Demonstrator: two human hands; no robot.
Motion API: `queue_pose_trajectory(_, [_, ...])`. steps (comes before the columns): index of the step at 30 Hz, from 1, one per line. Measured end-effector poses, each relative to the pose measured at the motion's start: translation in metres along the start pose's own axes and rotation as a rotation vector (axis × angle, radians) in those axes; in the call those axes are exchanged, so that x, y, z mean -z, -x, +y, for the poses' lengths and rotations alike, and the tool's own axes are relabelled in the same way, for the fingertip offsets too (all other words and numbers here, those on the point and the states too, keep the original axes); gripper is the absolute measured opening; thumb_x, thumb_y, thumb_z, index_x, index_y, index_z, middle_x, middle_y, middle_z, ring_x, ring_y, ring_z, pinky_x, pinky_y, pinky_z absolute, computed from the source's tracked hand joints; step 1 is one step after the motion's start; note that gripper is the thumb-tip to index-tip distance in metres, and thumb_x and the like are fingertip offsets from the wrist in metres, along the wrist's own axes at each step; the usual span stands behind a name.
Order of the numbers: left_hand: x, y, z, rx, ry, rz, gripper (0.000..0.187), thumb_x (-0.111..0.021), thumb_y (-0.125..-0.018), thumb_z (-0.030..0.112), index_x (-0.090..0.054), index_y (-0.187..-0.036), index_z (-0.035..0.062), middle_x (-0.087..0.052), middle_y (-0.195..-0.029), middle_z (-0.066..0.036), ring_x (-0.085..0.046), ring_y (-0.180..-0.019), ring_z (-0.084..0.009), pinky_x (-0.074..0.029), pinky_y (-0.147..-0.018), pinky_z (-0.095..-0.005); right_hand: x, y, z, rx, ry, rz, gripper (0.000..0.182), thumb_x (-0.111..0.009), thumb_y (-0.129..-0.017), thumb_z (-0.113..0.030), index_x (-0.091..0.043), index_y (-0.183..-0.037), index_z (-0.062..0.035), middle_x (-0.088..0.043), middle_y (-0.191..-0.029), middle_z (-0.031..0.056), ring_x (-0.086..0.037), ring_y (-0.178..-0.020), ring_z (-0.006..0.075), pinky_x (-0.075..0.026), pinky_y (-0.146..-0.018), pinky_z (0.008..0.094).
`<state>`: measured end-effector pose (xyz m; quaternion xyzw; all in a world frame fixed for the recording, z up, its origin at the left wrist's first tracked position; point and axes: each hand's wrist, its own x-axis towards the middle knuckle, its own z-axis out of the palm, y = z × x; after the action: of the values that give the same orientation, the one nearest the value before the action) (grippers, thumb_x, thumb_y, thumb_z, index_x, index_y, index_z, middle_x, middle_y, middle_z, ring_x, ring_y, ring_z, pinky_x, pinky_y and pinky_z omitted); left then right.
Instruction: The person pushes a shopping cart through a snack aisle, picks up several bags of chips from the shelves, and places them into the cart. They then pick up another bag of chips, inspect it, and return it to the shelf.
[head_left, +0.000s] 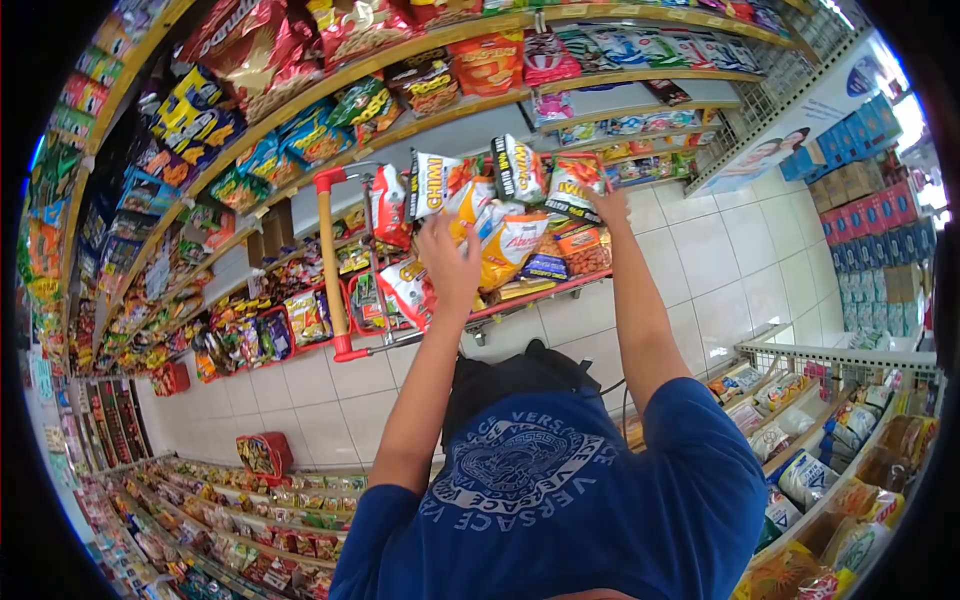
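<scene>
Red snack bag (pixel 577 180) sits at the heap's far right corner, beside a black-and-white bag (pixel 518 170). Right hand (pixel 613 210) touches its outer edge; cannot tell whether fingers close on it. Left hand (pixel 445 262) is open, fingers spread, over the yellow-and-white bag (pixel 512 245); firm hold not visible. Heap rises above the cart's red rim (pixel 545 291). Handling note: light, flat-palmed pressure inward from both sides; hard squeezing risks crushed contents or sliding bags.

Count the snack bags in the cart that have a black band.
3 visible: one bag beyond the left hand, another midway along the far side of the cart, a third at the right hand. Others may be hidden.
</scene>
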<state>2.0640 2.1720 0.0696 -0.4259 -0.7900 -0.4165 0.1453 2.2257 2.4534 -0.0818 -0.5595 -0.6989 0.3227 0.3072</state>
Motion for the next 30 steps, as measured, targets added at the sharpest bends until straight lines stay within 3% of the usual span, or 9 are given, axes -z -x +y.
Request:
queue_pose_trajectory(1, [-0.015,-0.025,0.013,0.024,-0.042,-0.046,0.037,-0.063,-0.076,0.021,-0.051,-0.107,0.0037,-0.047,-0.112,-0.018,-0.039,-0.111,-0.0347,-0.031,-0.091,-0.0452,-0.007,-0.006,0.016,-0.143,-0.013,-0.261,0.074,-0.068,-0.072,-0.048,-0.045,-0.125,-0.0016,-0.058,-0.111,0.0181,-0.056,-0.104,0.0273,-0.043,-0.086,0.0366])
queue_pose_trajectory(3, [-0.053,-0.065,0.030,0.096,-0.146,-0.131,0.049,-0.060,-0.078,0.039,-0.051,-0.109,0.0024,-0.049,-0.111,-0.018,-0.038,-0.113,-0.0343,-0.027,-0.092,-0.0511,-0.005,0.010,0.002,-0.241,-0.620,-0.293,0.083,-0.075,-0.064,-0.046,-0.045,-0.126,-0.0004,-0.056,-0.116,0.0162,-0.056,-0.104,0.0227,-0.045,-0.083,0.0354])
queue_pose_trajectory(6, [-0.098,-0.100,0.038,0.238,-0.371,-0.474,0.066,-0.060,-0.071,0.055,-0.055,-0.112,0.0029,-0.048,-0.120,-0.019,-0.034,-0.120,-0.0342,-0.018,-0.096,-0.0577,-0.010,0.006,0.018,-0.305,-0.717,-0.306,0.082,-0.079,-0.060,-0.041,-0.047,-0.123,0.0014,-0.058,-0.112,0.0154,-0.057,-0.099,0.0225,-0.046,-0.081,0.0332])
queue_pose_trajectory(7, [-0.111,-0.102,0.035,0.256,-0.543,-0.623,0.070,-0.061,-0.068,0.059,-0.058,-0.111,0.0038,-0.047,-0.124,-0.020,-0.032,-0.123,-0.0340,-0.015,-0.098,-0.0591,0.004,0.012,0.002,-0.336,-0.345,-0.213,0.082,-0.080,-0.062,-0.035,-0.042,-0.124,0.0024,-0.058,-0.109,0.0146,-0.058,-0.095,0.0211,-0.048,-0.076,0.0315])
queue_pose_trajectory(9, [-0.118,-0.104,0.038,0.199,-0.568,-0.624,0.072,-0.064,-0.064,0.060,-0.060,-0.109,0.0040,-0.050,-0.122,-0.020,-0.033,-0.123,-0.0351,-0.009,-0.100,-0.0609,0.018,0.019,-0.013,-0.361,0.026,-0.111,0.082,-0.080,-0.064,-0.028,-0.037,-0.126,0.0034,-0.059,-0.106,0.0138,-0.059,-0.090,0.0197,-0.049,-0.072,0.0297])
queue_pose_trajectory(17, [-0.116,-0.106,0.042,0.134,-0.522,-0.664,0.057,-0.075,-0.062,0.041,-0.060,-0.102,0.0033,-0.062,-0.104,-0.014,-0.048,-0.114,-0.0299,0.000,-0.103,-0.0581,0.033,0.019,-0.007,-0.196,-0.616,0.035,0.079,-0.080,-0.065,-0.026,-0.034,-0.119,0.0084,-0.056,-0.100,0.0169,-0.059,-0.083,0.0185,-0.050,-0.068,0.0273])
queue_pose_trajectory(21, [-0.112,-0.109,0.048,0.170,-0.407,-0.719,0.060,-0.075,-0.064,0.035,-0.054,-0.110,0.0047,-0.065,-0.094,-0.012,-0.059,-0.098,-0.0300,-0.009,-0.102,-0.0549,0.047,0.017,-0.015,-0.201,-0.803,0.080,0.077,-0.078,-0.069,-0.023,-0.030,-0.122,0.0034,-0.056,-0.100,0.0145,-0.060,-0.083,0.0174,-0.051,-0.065,0.0284])
queue_pose_trajectory(26, [-0.084,-0.125,0.065,0.145,-0.062,-0.512,0.054,-0.075,-0.065,0.028,-0.057,-0.112,0.0097,-0.066,-0.094,-0.010,-0.064,-0.086,-0.0243,-0.046,-0.080,-0.0395,0.095,0.038,-0.072,-0.339,-0.811,0.017,0.070,-0.068,-0.076,-0.042,-0.029,-0.122,-0.0078,-0.055,-0.098,0.0050,-0.057,-0.072,0.0113,-0.042,-0.049,0.0239])
queue_pose_trajectory(30, [-0.038,-0.133,0.059,0.112,0.378,-0.371,0.050,-0.075,-0.066,0.017,-0.057,-0.111,0.0061,-0.065,-0.095,-0.010,-0.064,-0.080,-0.0199,-0.050,-0.070,-0.0309,0.126,0.054,-0.102,-0.252,-0.888,-0.123,0.066,-0.069,-0.077,-0.031,-0.028,-0.123,-0.0082,-0.052,-0.106,0.0068,-0.057,-0.083,0.0133,-0.048,-0.059,0.0293])
